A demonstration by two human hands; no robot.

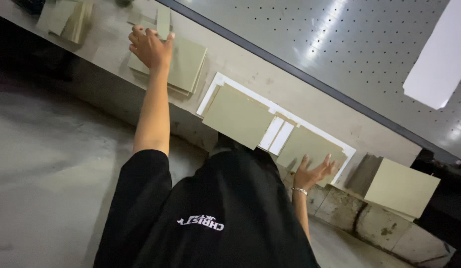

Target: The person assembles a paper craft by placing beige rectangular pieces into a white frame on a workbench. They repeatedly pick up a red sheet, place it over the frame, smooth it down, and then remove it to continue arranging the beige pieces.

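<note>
The left hand (150, 47) is stretched far out along the surface (250, 64), arm nearly straight. Its fingers (137, 37) are curled and its thumb is raised beside a narrow olive strip (163, 21) that stands up from the top of a stack of olive-green boards (188, 62). The strip sits between thumb and fingers, so the hand appears to be gripping it, though the contact itself is partly hidden behind the hand.

The right hand (314, 174) is much nearer the body, a beaded bracelet (299, 190) on its wrist. Its fingers are spread and released — nothing is gripped. The fingertips rest against, or lie just over, the lower edge of an olive board (310, 146) lying at the right end of a flat white frame (214, 87).

The white frame lies along the surface between the two hands. A larger olive board (236, 115) covers its left part, overhanging the front edge, and two white slats (276, 134) show in the gap between the two boards.

Further right, well apart from the right hand, a pale cream panel (402, 187) leans on the ledge with a darker grey piece (362, 173) just beside it. At the far left end lies another small pile of olive pieces (66, 17). Behind the surface runs a grey perforated panel (340, 44) — a plain white sheet (439, 64) shows at its upper right. The person wears a black shirt (215, 213) with a small white printed mark on it.
</note>
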